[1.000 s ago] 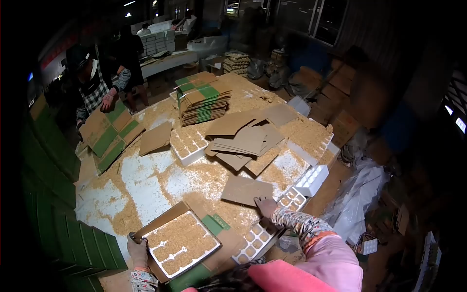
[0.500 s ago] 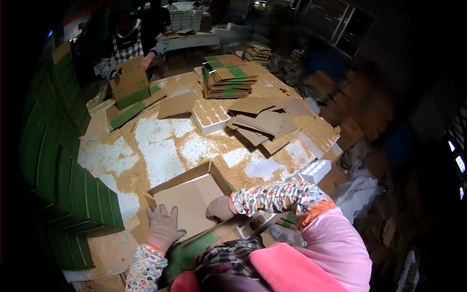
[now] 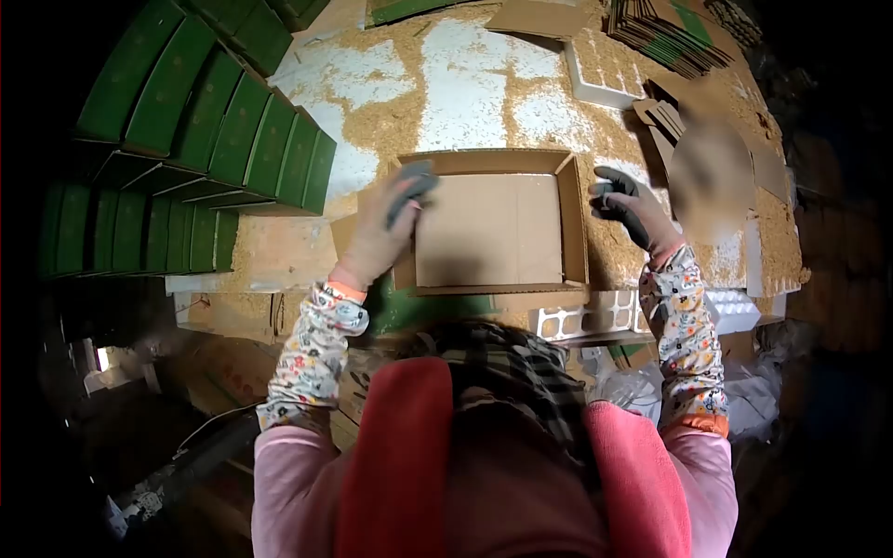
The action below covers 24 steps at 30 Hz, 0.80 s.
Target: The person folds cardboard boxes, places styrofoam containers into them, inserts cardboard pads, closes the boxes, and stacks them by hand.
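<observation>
An open cardboard box (image 3: 574, 219) stands in front of me, with a flat cardboard sheet (image 3: 488, 223) lying on its bottom. At the box's left wall is my left hand (image 3: 391, 219), in a pale glove with dark finger pads, fingers bent and thumb apart, nothing visible in them. My right hand (image 3: 634, 206), gloved the same way, hovers to the right of the box over the sawdust-strewn table (image 3: 465, 84). Its fingers are curved and spread, with nothing between them.
Green boxes (image 3: 219, 116) stand in rows on the left. A white foam tray (image 3: 605, 93), loose cardboard pieces (image 3: 659, 130) and stacked folded cartons (image 3: 665, 42) lie toward the back right. Another white tray with round openings (image 3: 581, 321) sits near the front edge.
Both hands have lifted from the sheet inside the box and moved apart, left to the left wall, right beyond the right wall. The view has tilted down; the person opposite is out of view.
</observation>
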Each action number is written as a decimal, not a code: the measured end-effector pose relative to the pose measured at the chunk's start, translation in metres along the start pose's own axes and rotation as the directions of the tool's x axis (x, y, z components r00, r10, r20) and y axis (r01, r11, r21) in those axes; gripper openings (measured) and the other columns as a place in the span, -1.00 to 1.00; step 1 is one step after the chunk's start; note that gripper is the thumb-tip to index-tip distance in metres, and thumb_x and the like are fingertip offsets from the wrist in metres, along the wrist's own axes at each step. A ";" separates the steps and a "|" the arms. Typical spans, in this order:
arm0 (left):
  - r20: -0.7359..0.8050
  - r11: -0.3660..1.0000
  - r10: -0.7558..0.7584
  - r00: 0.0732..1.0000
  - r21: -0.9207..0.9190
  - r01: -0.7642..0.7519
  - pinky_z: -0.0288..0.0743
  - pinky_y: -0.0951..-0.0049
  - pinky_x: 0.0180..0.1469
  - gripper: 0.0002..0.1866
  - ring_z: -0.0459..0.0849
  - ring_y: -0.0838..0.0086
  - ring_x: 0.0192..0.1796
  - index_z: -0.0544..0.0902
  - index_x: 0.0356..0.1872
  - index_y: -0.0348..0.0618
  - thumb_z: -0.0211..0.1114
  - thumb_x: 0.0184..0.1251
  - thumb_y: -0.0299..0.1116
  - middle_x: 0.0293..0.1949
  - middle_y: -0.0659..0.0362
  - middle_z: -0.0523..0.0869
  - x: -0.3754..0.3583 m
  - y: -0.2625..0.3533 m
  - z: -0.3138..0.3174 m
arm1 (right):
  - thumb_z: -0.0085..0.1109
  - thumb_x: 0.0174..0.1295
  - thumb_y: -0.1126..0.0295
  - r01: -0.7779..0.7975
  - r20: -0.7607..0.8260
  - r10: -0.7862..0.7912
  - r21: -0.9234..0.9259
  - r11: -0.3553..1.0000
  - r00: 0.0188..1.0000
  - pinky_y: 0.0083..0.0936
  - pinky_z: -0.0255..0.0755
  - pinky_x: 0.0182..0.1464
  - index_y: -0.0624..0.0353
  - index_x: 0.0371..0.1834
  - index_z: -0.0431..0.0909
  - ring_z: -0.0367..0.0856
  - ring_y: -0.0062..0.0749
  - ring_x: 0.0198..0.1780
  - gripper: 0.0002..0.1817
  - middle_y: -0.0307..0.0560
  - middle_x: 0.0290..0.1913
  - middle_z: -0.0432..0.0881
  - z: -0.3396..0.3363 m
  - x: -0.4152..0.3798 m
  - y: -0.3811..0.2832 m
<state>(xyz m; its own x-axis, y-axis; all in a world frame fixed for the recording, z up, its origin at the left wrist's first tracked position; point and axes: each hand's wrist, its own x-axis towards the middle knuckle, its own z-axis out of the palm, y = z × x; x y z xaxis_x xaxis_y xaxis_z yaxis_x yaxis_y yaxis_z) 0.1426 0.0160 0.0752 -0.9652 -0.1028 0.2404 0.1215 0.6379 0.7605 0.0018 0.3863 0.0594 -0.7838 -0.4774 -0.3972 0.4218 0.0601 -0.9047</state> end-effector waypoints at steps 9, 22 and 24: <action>0.005 0.757 -0.563 0.827 -0.399 0.518 0.42 0.41 0.15 -0.28 0.59 0.34 0.08 0.46 0.15 -0.37 0.43 0.09 -0.03 0.00 0.00 0.65 -0.051 -0.034 0.065 | 0.30 0.12 0.04 0.055 0.022 -0.050 -0.365 0.929 0.998 -0.26 0.37 0.18 0.26 0.40 0.06 0.51 -0.12 0.13 -0.11 0.15 0.16 0.49 0.061 0.045 0.082; -0.814 0.863 0.383 0.436 0.148 -0.483 0.41 0.47 0.19 -0.55 0.50 0.46 0.12 0.42 0.16 -0.29 0.19 0.20 -0.59 0.11 0.13 0.52 0.020 0.043 -0.330 | 0.08 0.30 0.03 0.425 0.244 -0.549 0.418 0.803 0.799 -0.27 0.40 0.19 0.20 0.26 0.33 0.49 -0.24 0.14 -0.42 -0.05 0.13 0.53 0.180 0.039 -0.153; -0.860 0.808 0.478 0.179 0.350 -0.474 0.32 0.36 0.25 -0.57 0.49 0.31 0.14 0.43 0.10 -0.32 0.26 0.19 -0.55 0.04 0.02 0.53 0.049 0.050 -0.445 | 0.07 0.30 0.00 0.453 0.305 -0.634 0.492 0.744 0.710 -0.25 0.40 0.21 0.18 0.25 0.36 0.49 -0.22 0.15 -0.42 -0.06 0.15 0.53 0.233 0.036 -0.246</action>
<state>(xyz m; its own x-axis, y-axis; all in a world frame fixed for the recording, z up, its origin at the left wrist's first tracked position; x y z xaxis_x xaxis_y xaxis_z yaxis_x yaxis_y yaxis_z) 0.2042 -0.2967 0.3939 0.0847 -0.3702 0.9251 0.4742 0.8315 0.2894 -0.0239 0.1503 0.3035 -0.6853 -0.6447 0.3388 0.1834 -0.6029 -0.7764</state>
